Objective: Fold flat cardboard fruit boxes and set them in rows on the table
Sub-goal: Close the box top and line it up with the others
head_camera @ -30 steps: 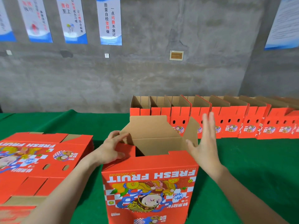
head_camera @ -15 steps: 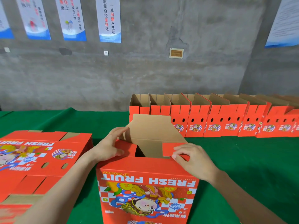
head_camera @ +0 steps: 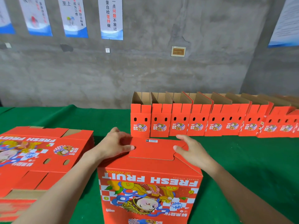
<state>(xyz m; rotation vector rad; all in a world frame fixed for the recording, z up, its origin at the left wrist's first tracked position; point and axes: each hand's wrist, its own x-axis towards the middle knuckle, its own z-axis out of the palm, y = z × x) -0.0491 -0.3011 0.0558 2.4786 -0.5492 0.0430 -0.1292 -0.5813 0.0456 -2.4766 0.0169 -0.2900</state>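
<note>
— Where is the box you are working on?
— The box (head_camera: 150, 183) stands upright at the near edge of the tabletop (head_camera: 242, 159), about midway along it. Its printed "FRESH FRUIT" face is turned towards me, and the lettering reads upside down from where I look.
— And your hands?
— Both lie on its top. My left hand (head_camera: 116, 146) rests over the left end, thumb stretched to the right onto the top flap (head_camera: 152, 151). My right hand (head_camera: 192, 151) rests over the right end, thumb stretched left onto that same flap. Neither closes round anything; the fingers lie loose and press down on the cardboard. My left fingertips reach the far edge and perhaps bend over it, though I cannot see that well.
— Is the top closed?
— The flaps lie down level. The red one is uppermost, with a small white label near its far edge.
— What else is on the cloth?
— A stack of flat boxes (head_camera: 40, 156) lies at the near left corner, just beside my left forearm. A row of folded boxes (head_camera: 202, 120) stands along the far edge, from the middle out to the right, tops open, side by side. Its leftmost boxes are just beyond my fingers.
— Behind that?
— A grey wall (head_camera: 161, 70) with posters (head_camera: 111, 18) and a small plaque (head_camera: 178, 51).
</note>
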